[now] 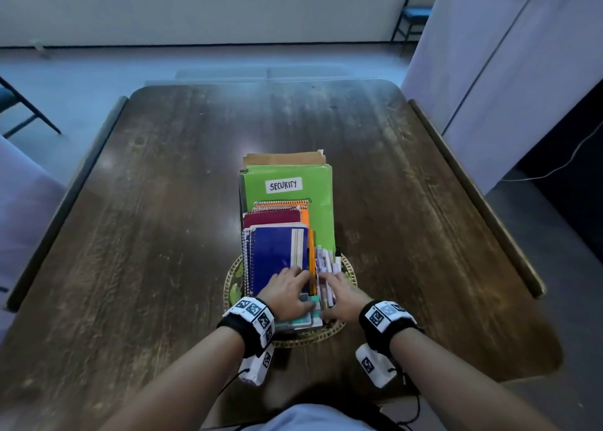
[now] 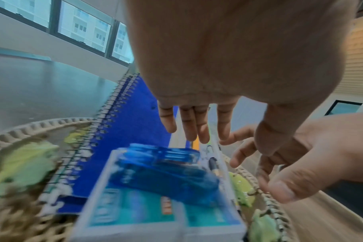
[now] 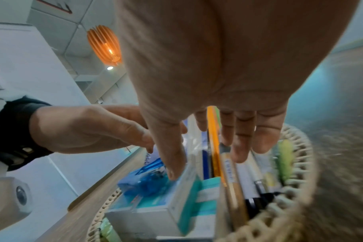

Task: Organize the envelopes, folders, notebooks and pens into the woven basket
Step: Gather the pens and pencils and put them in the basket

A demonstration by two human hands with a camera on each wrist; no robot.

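Observation:
The woven basket (image 1: 351,269) holds a stack: brown envelopes (image 1: 284,159) at the far end, a green folder (image 1: 321,208) labelled SECURITY, orange and maroon notebooks, and a blue spiral notebook (image 1: 274,251) on top. Several pens (image 1: 328,261) lie along the stack's right side. A teal and white box (image 1: 303,321) with a blue clear item (image 2: 166,172) on it sits at the near end. My left hand (image 1: 298,287) lies with straight fingers on the blue notebook (image 2: 133,124). My right hand (image 1: 332,295) reaches flat over the pens (image 3: 230,172), thumb at the box (image 3: 186,204).
The basket stands near the front middle of a dark wooden table (image 1: 163,202) with raised side rails. Green leaf trim (image 2: 25,163) lines the basket's inside. Chairs stand beyond the table's far edge and to the left.

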